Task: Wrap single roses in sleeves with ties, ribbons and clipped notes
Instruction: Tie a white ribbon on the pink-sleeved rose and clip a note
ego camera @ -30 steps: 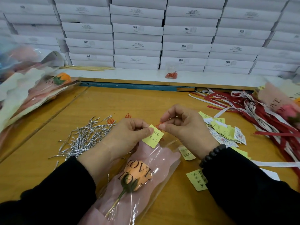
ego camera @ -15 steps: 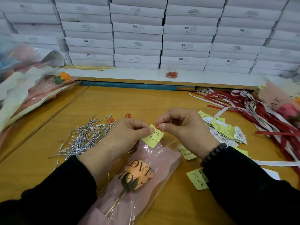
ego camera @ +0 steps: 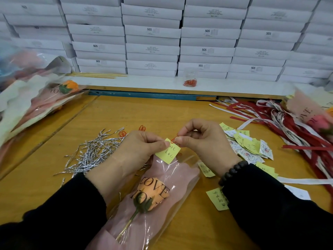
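Since a second ago: right hand [ego camera: 203, 143] lifted slightly, red paper clip [ego camera: 174, 140] now showing at the top corner of the yellow note [ego camera: 168, 153]; left hand [ego camera: 138, 150] unmoved. Nearest: orange rose [ego camera: 153, 193] already inside the pink-and-clear sleeve [ego camera: 162, 210] printed LOVE YOU, lying flat on the wooden table [ego camera: 171, 112]. No tie or ribbon visible on this sleeve, stem end partly out of frame; clipping judged under way, not finished. Left thumb and forefinger pinching the note against the sleeve's upper edge, other fingers curled. Right thumb and forefinger pinching the clip, remaining fingers bent, holding nothing else. Beyond: silver twist ties [ego camera: 93, 152] at left, spare notes [ego camera: 246, 143] and ribbons [ego camera: 288, 123] at right, wrapped roses [ego camera: 45, 98] farther left, clip jar [ego camera: 190, 79] and stacked white boxes [ego camera: 153, 49] behind.
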Motion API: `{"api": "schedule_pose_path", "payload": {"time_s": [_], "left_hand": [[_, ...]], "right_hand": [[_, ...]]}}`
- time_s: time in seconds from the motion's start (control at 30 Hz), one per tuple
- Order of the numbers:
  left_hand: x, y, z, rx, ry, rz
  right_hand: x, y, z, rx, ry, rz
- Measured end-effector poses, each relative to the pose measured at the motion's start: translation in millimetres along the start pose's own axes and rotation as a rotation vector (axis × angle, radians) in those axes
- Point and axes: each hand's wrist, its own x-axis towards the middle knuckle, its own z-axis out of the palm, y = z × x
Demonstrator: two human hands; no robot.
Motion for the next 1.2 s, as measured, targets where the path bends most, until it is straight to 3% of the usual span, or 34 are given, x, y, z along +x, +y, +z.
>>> {"api": "schedule_pose_path", "payload": {"time_s": [0.3,0.93,1.0,1.1,1.2], "left_hand": [[0.3,1.0,0.9,0.062,-0.003,0.021],[-0.7,0.2,-0.6,-0.037,0.024,0.004],[0.7,-0.3,-2.2,-0.056,0.023,-0.006],[2.6,-0.4,-3.6,-0.094,0.038,-0.008],[2.3,0.4,-8.3,-0.081,-0.011,-0.036]], "right_hand": [[1.5,-2.7,-1.3,-0.085,-0.016,-0.024],[-2.1,-4.1,4.2,-0.147,-0.069,0.042],[-0.8,-5.6,-0.6,-0.168,-0.102,0.112],[-1.2,-5.9,-9.4,-0.288,-0.318,0.309],[-0.8,-2.5,-13.3,-0.183,-0.38,0.392]]}}
